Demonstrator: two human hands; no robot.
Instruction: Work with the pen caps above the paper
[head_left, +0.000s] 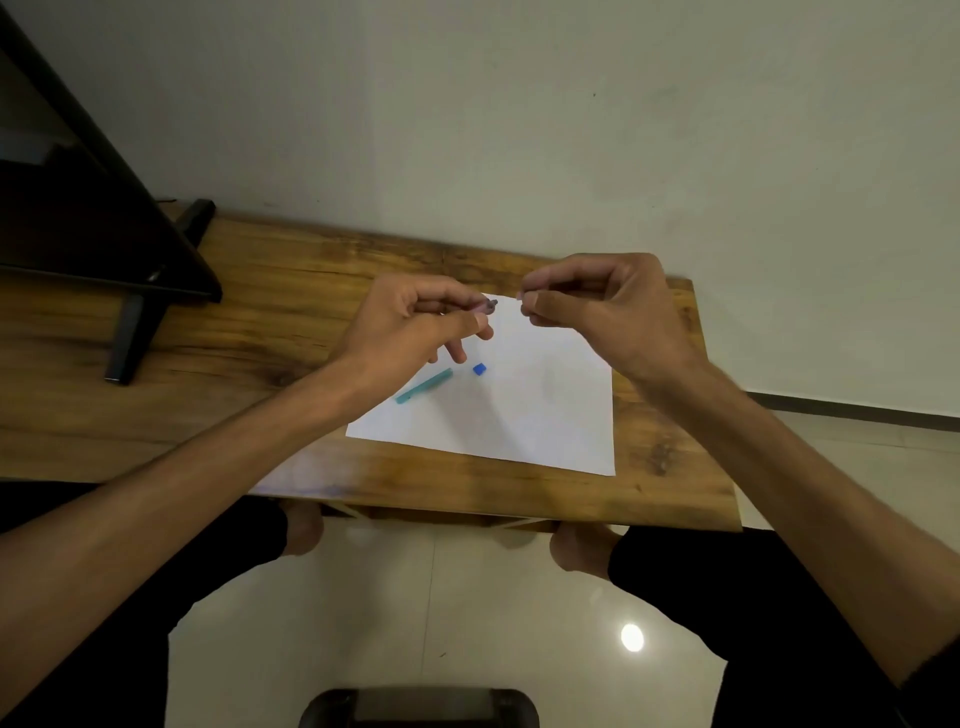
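Head view: my left hand (415, 317) pinches a small grey piece (490, 305), pointing right toward my right hand (597, 306), which pinches something tiny above the paper (519, 415).

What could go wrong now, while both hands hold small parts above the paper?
The left hand pinches a small dark piece by its tip; it may slip and roll off the white paper. The small blue cap lies loose beside the teal barrel under that hand, so a lowered finger could knock it away.
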